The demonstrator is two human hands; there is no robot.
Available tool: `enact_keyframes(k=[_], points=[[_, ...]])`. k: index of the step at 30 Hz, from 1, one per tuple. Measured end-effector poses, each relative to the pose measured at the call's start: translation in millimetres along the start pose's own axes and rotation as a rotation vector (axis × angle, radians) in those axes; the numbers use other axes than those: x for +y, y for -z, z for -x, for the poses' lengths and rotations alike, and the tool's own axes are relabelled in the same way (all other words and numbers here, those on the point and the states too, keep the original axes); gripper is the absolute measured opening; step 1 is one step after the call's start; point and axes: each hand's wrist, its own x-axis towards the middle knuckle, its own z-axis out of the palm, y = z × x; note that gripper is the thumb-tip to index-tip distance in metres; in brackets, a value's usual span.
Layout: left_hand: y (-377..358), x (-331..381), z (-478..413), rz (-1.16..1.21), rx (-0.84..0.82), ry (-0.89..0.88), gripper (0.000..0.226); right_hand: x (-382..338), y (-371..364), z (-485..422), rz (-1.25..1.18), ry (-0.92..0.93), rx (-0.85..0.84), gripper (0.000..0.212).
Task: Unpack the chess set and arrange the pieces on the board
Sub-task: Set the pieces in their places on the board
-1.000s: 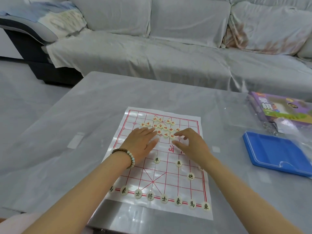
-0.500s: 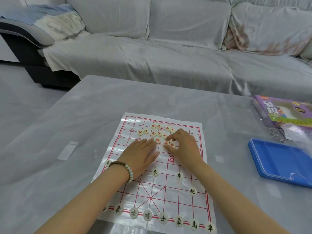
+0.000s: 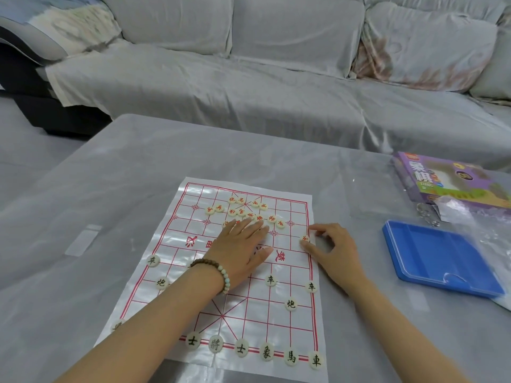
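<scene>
A plastic chess board sheet with red lines lies on the grey table. Black-lettered round pieces stand in order along its near rows. Several red-lettered pieces lie in a loose cluster on the far half. My left hand rests flat on the board's middle, fingers straight, fingertips at the cluster's near edge. My right hand sits at the board's right edge and pinches one red-lettered piece between thumb and forefinger on the rightmost line.
A blue plastic tray lies right of the board. Behind it are the purple chess box, crumpled clear plastic bags and a metal clip. A grey covered sofa stands beyond the table's far edge.
My right hand left the red cluster and carried one red piece right to the board's edge line. My left hand stayed flat near the cluster. The camera moved closer and lower.
</scene>
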Motion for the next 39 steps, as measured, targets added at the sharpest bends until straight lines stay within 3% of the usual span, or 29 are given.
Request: enact_keyframes(k=[6,11,15,19,23,27,28,32,39], points=[[0,-2,4,-0.007,0.012,0.012,0.061,2,-6,-4,0.019,0.004,0.050,0.017],[2,-3,6,0.006,0.028,0.030,0.058,7,-6,-3,0.001,-0.010,0.023,0.026],[3,-2,7,-0.017,0.017,0.034,0.058,5,-5,-3,0.000,-0.001,0.025,0.021],[0,-2,9,-0.034,0.003,0.024,0.081,5,-3,-2,-0.009,-0.001,0.020,0.019],[-3,0,8,-0.079,-0.030,0.015,0.063,3,-3,0,-0.025,-0.010,0.033,0.021],[-9,-3,5,-0.120,-0.065,-0.022,0.110,0,-3,-1,-0.011,0.003,0.045,0.029],[-8,-5,4,-0.128,-0.076,-0.020,0.113,-2,-2,-2,0.015,0.023,0.032,0.031],[-3,-13,-3,-0.121,-0.093,0.010,0.070,-19,0,-8,0.171,0.173,-0.071,0.037],[7,-22,-19,-0.128,-0.087,0.022,0.065,-42,-18,-33,0.343,0.209,-0.116,0.033]])
